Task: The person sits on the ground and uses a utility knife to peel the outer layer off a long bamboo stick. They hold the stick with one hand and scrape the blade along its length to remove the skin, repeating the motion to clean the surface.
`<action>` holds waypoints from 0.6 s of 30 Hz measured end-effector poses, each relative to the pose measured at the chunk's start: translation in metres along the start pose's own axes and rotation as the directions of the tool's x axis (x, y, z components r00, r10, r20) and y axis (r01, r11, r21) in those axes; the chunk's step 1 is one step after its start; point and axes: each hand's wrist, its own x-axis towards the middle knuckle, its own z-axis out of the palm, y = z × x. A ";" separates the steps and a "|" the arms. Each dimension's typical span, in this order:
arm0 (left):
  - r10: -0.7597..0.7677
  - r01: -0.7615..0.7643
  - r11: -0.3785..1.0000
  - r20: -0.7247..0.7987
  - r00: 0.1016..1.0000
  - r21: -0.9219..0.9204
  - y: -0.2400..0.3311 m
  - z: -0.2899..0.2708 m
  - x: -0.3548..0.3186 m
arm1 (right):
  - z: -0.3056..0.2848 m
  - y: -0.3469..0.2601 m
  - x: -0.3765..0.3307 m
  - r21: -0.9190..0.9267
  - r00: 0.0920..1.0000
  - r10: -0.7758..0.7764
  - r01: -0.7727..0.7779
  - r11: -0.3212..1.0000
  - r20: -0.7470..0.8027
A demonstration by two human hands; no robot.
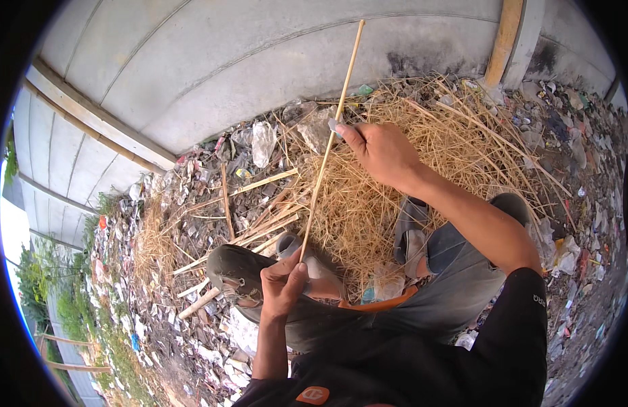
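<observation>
A long, thin, pale wooden stick [320, 180] slants up and away in front of me, its far end over the grey wall. My left hand [284, 283] is closed around its near end, thumb and fingers pinching it beside my left knee. Farther along, my right hand [385, 152] is closed on a small flat grey piece [333, 127] like a blade, which touches the stick. Most of that piece is hidden by the fingers. Under the stick and my right arm lies a heap of straw-coloured shavings [368, 210].
Several split wooden strips [263, 234] lie on the ground left of the shavings. An orange strip-shaped thing [378, 303] lies between my legs. Litter and clear plastic [263, 144] cover the ground up to the concrete wall [259, 88]. A wooden post [505, 41] stands against it.
</observation>
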 end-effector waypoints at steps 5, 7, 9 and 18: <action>0.011 -0.012 1.000 -0.040 0.999 -0.026 0.005 0.010 0.013 | 0.037 -0.020 -0.043 0.222 0.982 -0.049 0.007 0.975 0.184; 0.006 -0.008 0.999 -0.053 0.999 -0.034 0.008 0.011 0.011 | 0.018 -0.021 -0.033 0.190 0.956 -0.053 -0.003 0.982 0.287; 0.021 -0.022 0.999 -0.038 0.999 -0.032 0.002 0.008 0.008 | 0.021 -0.017 -0.033 0.260 0.922 0.008 -0.117 0.958 0.386; 0.005 -0.007 0.999 -0.058 0.998 -0.034 0.007 0.015 0.012 | 0.025 -0.015 -0.036 0.103 0.995 -0.083 0.076 0.992 0.061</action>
